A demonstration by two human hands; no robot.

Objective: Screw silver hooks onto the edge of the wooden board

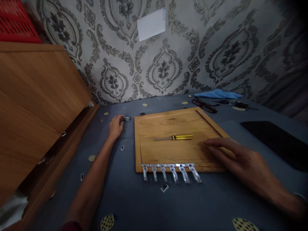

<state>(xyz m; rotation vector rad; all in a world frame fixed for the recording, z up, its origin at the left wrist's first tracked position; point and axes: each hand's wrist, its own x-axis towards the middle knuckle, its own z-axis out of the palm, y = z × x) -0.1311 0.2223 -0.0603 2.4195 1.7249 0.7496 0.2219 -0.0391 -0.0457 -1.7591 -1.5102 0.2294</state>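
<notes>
A wooden board [154,150] lies on a blue-grey cloth with a yellow-handled screwdriver [174,137] across its middle. Several metal hinges [170,172] hang in a row off the board's near edge. My left hand [115,127] reaches out left of the board, fingers curled round a small shiny metal piece [126,118] on the cloth. My right hand [231,155] rests flat on the board's right near corner, fingers stretched out toward the screwdriver, holding nothing.
A wooden cabinet [36,106] stands along the left with a red crate [14,22] on top. Glasses [204,105], a blue cloth [218,94] and small tools lie at the back right. A dark flat slab [276,141] sits right. Small bits are scattered on the cloth.
</notes>
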